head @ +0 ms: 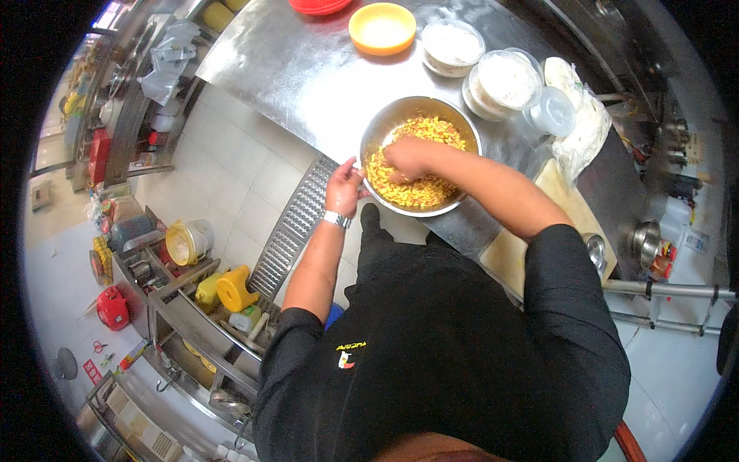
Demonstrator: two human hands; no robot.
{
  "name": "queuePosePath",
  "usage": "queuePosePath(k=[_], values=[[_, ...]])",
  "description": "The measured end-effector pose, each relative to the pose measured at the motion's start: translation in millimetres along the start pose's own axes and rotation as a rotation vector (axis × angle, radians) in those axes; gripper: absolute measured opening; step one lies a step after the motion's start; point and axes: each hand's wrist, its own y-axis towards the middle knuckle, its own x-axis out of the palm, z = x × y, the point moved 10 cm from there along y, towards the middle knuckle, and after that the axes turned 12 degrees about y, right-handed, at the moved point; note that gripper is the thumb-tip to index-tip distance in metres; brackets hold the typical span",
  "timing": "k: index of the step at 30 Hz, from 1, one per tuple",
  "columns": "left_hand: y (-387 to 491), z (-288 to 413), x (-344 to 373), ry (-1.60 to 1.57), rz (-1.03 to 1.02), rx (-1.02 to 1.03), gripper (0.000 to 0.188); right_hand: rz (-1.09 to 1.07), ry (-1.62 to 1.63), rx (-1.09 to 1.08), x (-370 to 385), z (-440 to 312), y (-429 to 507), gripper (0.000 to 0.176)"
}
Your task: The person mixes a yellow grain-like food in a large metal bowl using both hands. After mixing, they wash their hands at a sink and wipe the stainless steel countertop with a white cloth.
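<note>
A round stainless steel bowl (pixel 470 130) stands at the near edge of the steel table, partly jutting past it. Inside lies a heap of yellow kernels, seemingly corn, mixed with small reddish-brown bits (pixel 430 130). My left hand (pixel 345 187), with a metal-banded watch (pixel 336 218) at the wrist, holds the bowl's rim on its left side, thumb and fingers spread around it. My right hand (pixel 407 159) reaches down into the kernels, its fingertips partly buried; whether it grips any of them is hidden.
On the steel table (pixel 277 75) stand a yellow bowl (pixel 382 29), red dishes (pixel 320 6) and several lidded plastic tubs (pixel 508 81). A plastic bag (pixel 586 133) and a cutting board (pixel 508 260) lie at the right. A floor grating (pixel 294 222) and a white bucket (pixel 199 239) are at the left.
</note>
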Motion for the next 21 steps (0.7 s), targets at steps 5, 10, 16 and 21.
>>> queuePosePath(k=[5, 10, 16, 21], values=[[22.9, 30.9, -0.3, 0.145, -0.088, 0.002, 0.042, 0.203, -0.099, 0.055, 18.0, 10.6, -78.9, 0.038], [28.3, 36.7, 3.4, 0.265, -0.117, -0.027, 0.04, 0.124, 0.074, 0.26, 32.1, 51.7, -42.7, 0.054], [-32.2, -1.2, 18.1, 0.057, -0.072, -0.075, 0.053, 0.365, 0.128, 0.035, -20.0, 35.2, -73.1, 0.04], [-37.2, 7.2, 30.8, -0.086, -0.093, 0.007, 0.053, 0.464, 0.353, 0.161, -42.0, 95.4, -3.6, 0.04]])
